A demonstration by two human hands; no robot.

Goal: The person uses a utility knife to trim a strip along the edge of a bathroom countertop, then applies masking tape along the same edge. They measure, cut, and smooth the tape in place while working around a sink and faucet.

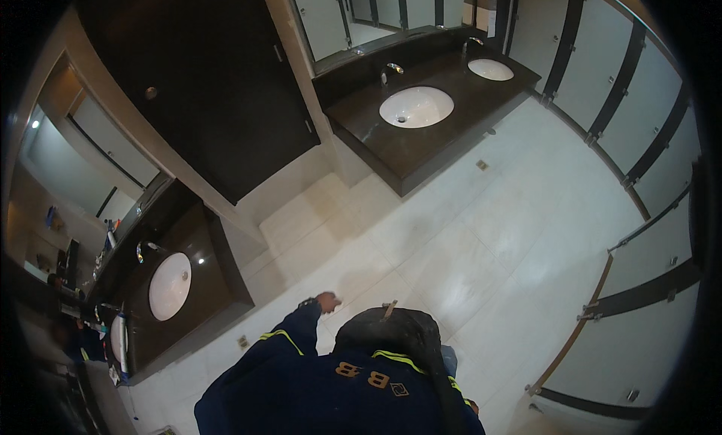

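My left hand (327, 302) hangs ahead of my body over the pale tile floor (417, 265), touching nothing; I see nothing in it. Its sleeve is dark blue with a yellow-green stripe. Only a sliver of my right hand (473, 405) shows at the bottom, beside the jacket (316, 390); its fingers are hidden. A black bag (389, 330) covers the front of my body, with a strap running down its right side. The jacket bears lettering and a small emblem.
A dark counter (366, 136) carries two white basins (420, 105) with chrome taps. Another counter (214, 282) stands left, with a basin (170, 285) and a long white tube-like object (123, 344). A dark door (197, 85) lies between them. Cubicle partitions (609, 350) line the right.
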